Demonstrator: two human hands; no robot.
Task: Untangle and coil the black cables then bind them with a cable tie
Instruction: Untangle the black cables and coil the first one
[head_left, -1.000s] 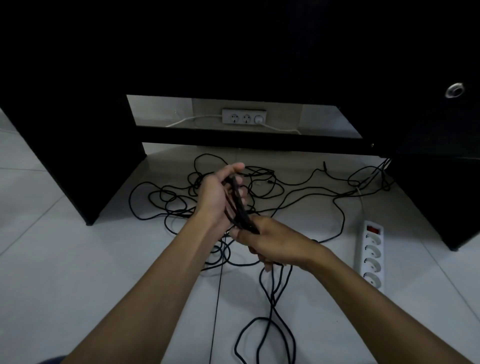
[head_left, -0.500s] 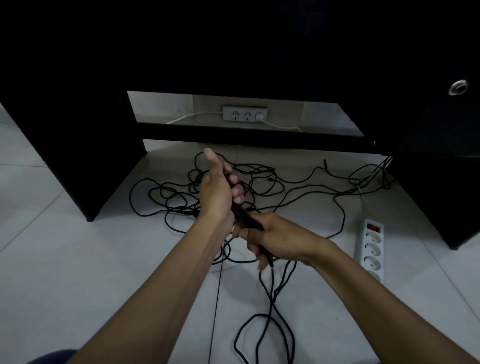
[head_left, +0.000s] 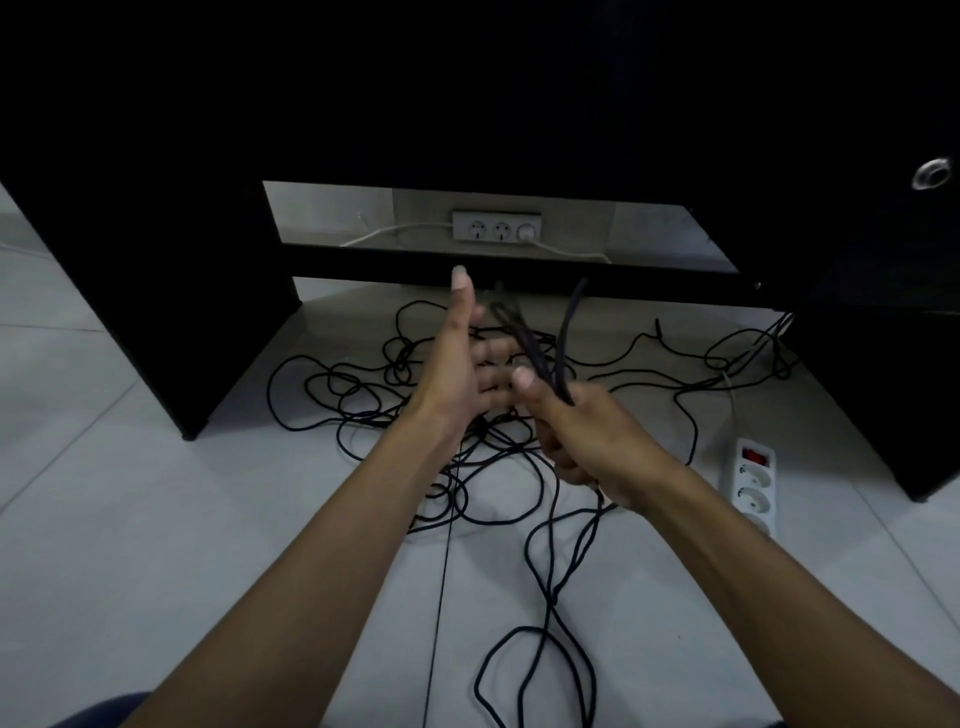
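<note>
Change from the earlier frames: the left hand (head_left: 457, 364), which was wrapped around the bundle of black cables (head_left: 540, 353), has let go and now stands spread, thumb up, fingers extended toward the bundle. The bundle's free ends, earlier enclosed between both hands, now fan upward above the right hand (head_left: 587, 431).

Right hand: fingers curled round the bundle, thumb laid along it; several strands rise from the fist and others hang below it to the floor (head_left: 156, 519).

Left hand: released, holding nothing; whether its fingertips touch the strands cannot be told.

The rest of the black cables lie in a loose tangle on the floor beneath and beyond both hands, with one loop nearer the person.

A white power strip (head_left: 753, 483) with a red switch lies on the floor to the right. A wall socket (head_left: 496, 227) shows under the black desk (head_left: 156, 312).

No writing or brand marks can be read.
</note>
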